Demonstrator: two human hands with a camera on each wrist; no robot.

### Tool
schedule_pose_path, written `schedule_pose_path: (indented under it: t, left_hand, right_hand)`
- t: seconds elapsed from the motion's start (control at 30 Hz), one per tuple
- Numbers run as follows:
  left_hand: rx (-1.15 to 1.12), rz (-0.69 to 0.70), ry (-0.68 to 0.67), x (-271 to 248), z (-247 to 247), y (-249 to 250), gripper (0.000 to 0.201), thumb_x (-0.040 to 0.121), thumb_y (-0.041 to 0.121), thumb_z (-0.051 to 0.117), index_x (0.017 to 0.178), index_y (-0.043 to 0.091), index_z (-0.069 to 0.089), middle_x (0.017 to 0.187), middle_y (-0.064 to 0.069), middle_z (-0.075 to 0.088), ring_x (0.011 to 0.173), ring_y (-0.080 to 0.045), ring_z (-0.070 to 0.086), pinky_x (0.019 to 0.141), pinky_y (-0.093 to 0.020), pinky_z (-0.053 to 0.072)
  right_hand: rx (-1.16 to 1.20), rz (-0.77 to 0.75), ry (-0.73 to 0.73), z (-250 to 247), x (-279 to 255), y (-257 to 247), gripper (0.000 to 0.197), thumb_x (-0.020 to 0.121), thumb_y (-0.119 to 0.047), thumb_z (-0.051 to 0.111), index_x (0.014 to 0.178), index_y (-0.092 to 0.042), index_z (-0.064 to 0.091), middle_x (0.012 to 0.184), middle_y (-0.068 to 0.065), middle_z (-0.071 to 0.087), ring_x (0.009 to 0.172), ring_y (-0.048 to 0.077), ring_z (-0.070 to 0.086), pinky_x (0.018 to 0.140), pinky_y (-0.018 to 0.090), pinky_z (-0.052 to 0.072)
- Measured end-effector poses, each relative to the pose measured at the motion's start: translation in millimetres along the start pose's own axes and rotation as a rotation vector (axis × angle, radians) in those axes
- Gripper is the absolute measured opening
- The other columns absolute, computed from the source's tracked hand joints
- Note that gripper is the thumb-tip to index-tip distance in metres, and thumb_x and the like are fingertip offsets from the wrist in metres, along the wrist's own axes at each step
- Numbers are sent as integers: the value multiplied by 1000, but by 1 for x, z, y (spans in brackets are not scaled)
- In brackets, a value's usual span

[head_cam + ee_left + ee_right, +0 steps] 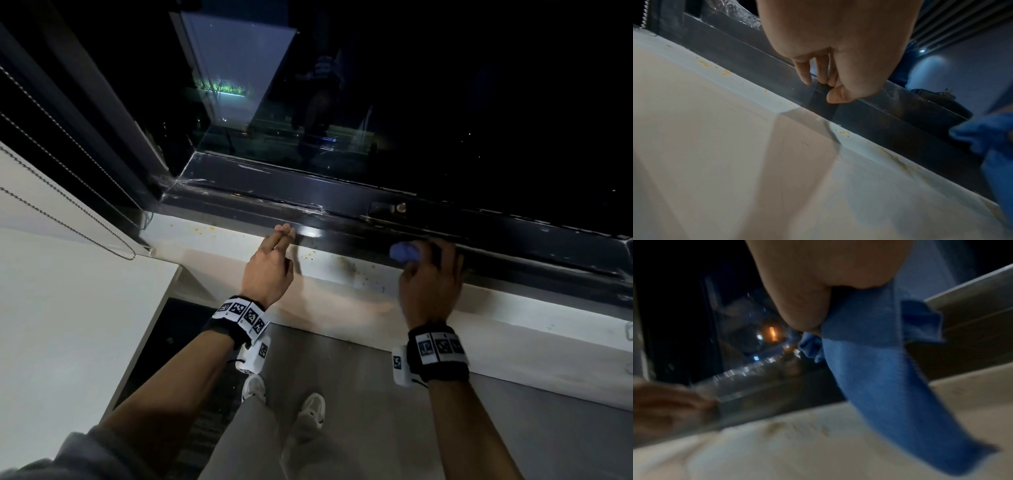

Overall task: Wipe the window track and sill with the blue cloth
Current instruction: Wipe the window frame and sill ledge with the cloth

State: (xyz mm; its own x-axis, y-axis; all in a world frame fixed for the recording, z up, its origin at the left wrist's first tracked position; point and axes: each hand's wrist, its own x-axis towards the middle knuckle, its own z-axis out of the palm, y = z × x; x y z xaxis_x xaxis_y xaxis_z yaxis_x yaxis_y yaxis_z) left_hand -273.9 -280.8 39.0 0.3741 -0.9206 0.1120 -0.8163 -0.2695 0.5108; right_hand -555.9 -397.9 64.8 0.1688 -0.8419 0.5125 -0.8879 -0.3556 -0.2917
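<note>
My right hand [430,274] grips the bunched blue cloth [406,251] against the dark window track [342,236]. A loose strip of the cloth [890,386] hangs from the hand down over the white sill [777,451]. My left hand [270,267] reaches over the white sill [222,240], its straight fingers touching the near edge of the track. From the left wrist view the fingertips [806,78] rest on the dark track [879,123], and the blue cloth [986,139] shows at the right edge.
Yellow crumbs [209,228] and a brownish smear [349,267] lie on the sill beside the track. A window latch [390,208] sits on the frame. Bead chains [68,226] hang at the left. A white countertop [78,308] stands lower left.
</note>
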Motion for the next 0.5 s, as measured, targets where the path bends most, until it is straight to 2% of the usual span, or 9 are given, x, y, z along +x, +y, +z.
schedule_pose_path:
  t: [0.07, 0.1, 0.2, 0.3, 0.37, 0.43, 0.5]
  left_hand:
    - [-12, -13, -3, 1, 1, 1, 72, 85, -3, 62, 154, 15, 51, 160, -6, 46, 146, -25, 50, 106, -48, 57]
    - [-15, -16, -5, 1, 2, 0, 72, 85, -3, 61, 154, 15, 51, 161, -5, 45, 146, -25, 50, 105, -49, 57]
    - [-13, -18, -9, 0, 3, -1, 70, 86, -3, 60, 154, 16, 51, 161, -5, 45, 146, -25, 49, 104, -49, 58]
    - [-17, -17, -8, 0, 3, 0, 72, 85, -3, 58, 153, 16, 51, 160, -5, 46, 146, -24, 49, 104, -47, 58]
    - [-10, -17, -10, 0, 0, 0, 73, 84, -3, 57, 154, 17, 51, 161, -5, 46, 146, -23, 49, 103, -45, 58]
    - [4, -30, -19, 0, -2, 2, 73, 83, -3, 58, 153, 18, 52, 161, -4, 46, 141, -25, 54, 99, -42, 59]
    - [19, -45, -27, 0, -4, 6, 70, 83, -2, 59, 150, 19, 55, 160, -5, 47, 136, -28, 58, 93, -42, 60]
  right_hand:
    - [-61, 2, -21, 15, -9, 10, 46, 75, -1, 77, 118, -16, 71, 130, 11, 54, 118, 38, 52, 107, 55, 37]
    - [-51, -15, -32, 25, -14, 9, 50, 74, 0, 79, 121, -14, 70, 131, 12, 54, 119, 37, 50, 107, 53, 36]
    - [47, -12, -95, 48, -21, -25, 53, 73, 0, 75, 124, -13, 69, 131, 13, 57, 119, 36, 47, 104, 52, 41]
    - [111, -26, -213, 56, -20, -83, 52, 74, -2, 65, 124, -16, 69, 128, 11, 60, 115, 37, 50, 100, 51, 45]
    - [150, -72, -289, 60, -20, -120, 52, 77, -3, 59, 128, -14, 65, 132, 12, 56, 118, 36, 46, 99, 51, 46]
    - [203, -126, -374, 64, -19, -145, 54, 78, -1, 62, 131, -12, 60, 133, 12, 51, 120, 33, 40, 101, 50, 45]
    - [226, -211, -345, 68, -17, -154, 50, 78, -1, 68, 127, -12, 63, 124, 10, 54, 115, 31, 45, 98, 48, 47]
